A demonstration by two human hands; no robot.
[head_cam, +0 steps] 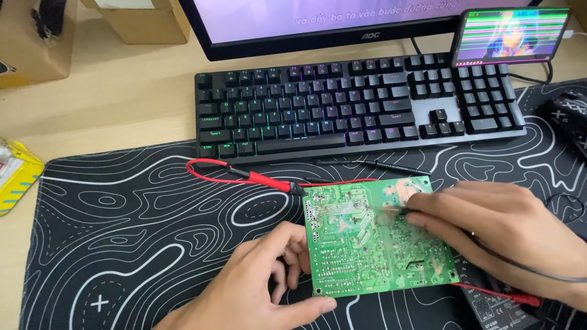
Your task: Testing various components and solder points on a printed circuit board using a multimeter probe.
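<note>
A green circuit board point(373, 238) is being held solder side up over a black desk mat point(134, 232) with white contour lines, and every place below is given relative to that board. Its lower left edge is being gripped by the left hand point(257, 287), with the thumb lying along the bottom edge and the fingers curled behind the left edge. From the right, the right hand point(501, 226) is reaching over the board's upper right part and is clenched around a black probe point(391, 209), whose tip is being pressed onto the solder points near the board's upper middle. A black lead point(526, 264) is trailing from that hand toward the right. A red probe point(263, 178) with its red lead is lying on the mat just beyond the board's upper left corner, its tip almost touching that corner. A second thin black probe point(373, 165) is lying just above the board. Part of a dark meter point(495, 305) is showing at the board's lower right corner, half hidden by the right hand. Beyond the board, a black keyboard point(361, 104) with lit keys is resting on the wooden surface point(116, 98), with a monitor point(318, 24) and a phone point(510, 35) farther back.
</note>
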